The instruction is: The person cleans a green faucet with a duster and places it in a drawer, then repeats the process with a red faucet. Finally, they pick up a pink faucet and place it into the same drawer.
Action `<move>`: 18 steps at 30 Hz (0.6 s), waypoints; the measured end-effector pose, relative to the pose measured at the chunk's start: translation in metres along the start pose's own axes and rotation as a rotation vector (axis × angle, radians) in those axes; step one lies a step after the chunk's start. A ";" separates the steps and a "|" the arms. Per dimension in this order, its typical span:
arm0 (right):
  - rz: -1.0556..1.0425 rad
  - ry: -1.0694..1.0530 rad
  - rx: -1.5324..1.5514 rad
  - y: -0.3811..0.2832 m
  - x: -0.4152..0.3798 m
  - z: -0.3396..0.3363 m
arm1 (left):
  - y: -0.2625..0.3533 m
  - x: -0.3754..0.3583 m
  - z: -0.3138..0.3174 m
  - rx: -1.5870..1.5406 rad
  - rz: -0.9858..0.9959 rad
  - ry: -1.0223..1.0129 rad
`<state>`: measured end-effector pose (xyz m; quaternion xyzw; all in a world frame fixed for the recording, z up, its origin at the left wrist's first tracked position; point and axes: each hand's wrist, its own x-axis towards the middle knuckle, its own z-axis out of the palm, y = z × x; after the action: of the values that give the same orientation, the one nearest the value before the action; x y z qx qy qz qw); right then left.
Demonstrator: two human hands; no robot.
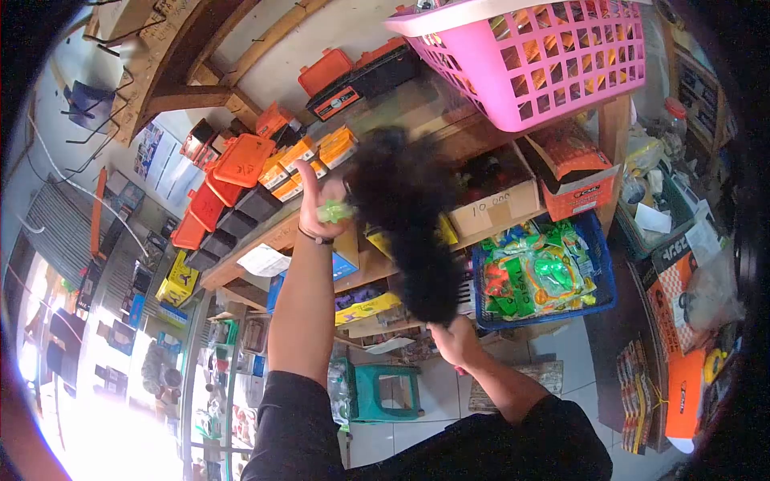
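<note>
A fluffy black duster (pixel 409 224), smeared by motion, hangs in front of the shelves at the middle of the view. My right hand (pixel 455 343) is closed around its lower end. My left hand (pixel 319 207) is raised beside the duster's upper part, thumb pointing up, with a small light-green object (pixel 335 212) held at the palm. The duster partly hides the fingers of that hand. Behind it, small orange and white boxes (pixel 298 154) stand on the upper shelf.
A pink basket (pixel 513 96) of packets juts out at upper right. Below are an open orange carton (pixel 579 192) and a blue basket (pixel 545 317) of green packets. Orange-lidded cases (pixel 241 156) line the left shelf. A teal stool (pixel 367 394) stands on the floor.
</note>
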<state>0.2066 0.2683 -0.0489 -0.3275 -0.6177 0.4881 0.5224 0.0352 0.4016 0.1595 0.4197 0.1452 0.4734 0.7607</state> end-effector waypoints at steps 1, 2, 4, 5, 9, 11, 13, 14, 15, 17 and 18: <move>0.101 -0.096 0.013 -0.014 0.001 -0.007 | -0.008 0.000 0.023 0.107 0.018 0.200; 0.202 -0.193 0.026 -0.022 0.001 -0.010 | -0.011 -0.002 0.033 0.107 0.020 0.201; -0.140 -0.090 -0.070 -0.016 0.002 -0.005 | -0.014 -0.006 0.041 0.207 -0.082 -0.198; -0.043 -0.115 -0.076 -0.015 0.003 -0.008 | -0.013 -0.007 0.037 0.240 -0.064 -0.212; 0.130 -0.086 -0.003 -0.006 0.007 -0.008 | -0.005 -0.001 0.020 0.065 -0.013 0.156; 0.078 -0.218 -0.161 -0.020 0.008 -0.016 | -0.007 0.003 0.024 0.195 -0.057 -0.081; 0.006 -0.144 -0.107 -0.013 0.006 -0.010 | -0.008 0.000 0.036 0.147 -0.151 -0.344; -0.074 -0.070 -0.056 -0.011 0.007 -0.009 | -0.009 0.000 0.036 0.146 -0.150 -0.345; 0.170 -0.094 -0.011 -0.019 0.008 -0.013 | -0.010 0.000 0.035 0.094 -0.048 -0.045; 0.249 -0.040 0.135 -0.005 0.005 -0.005 | -0.003 0.002 0.014 0.134 -0.114 -0.263; 0.331 0.013 0.280 -0.003 0.005 -0.004 | -0.004 0.001 0.027 0.292 -0.094 -0.196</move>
<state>0.2092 0.2728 -0.0440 -0.3518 -0.4783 0.6460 0.4797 0.0545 0.3878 0.1729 0.5625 0.1570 0.3679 0.7236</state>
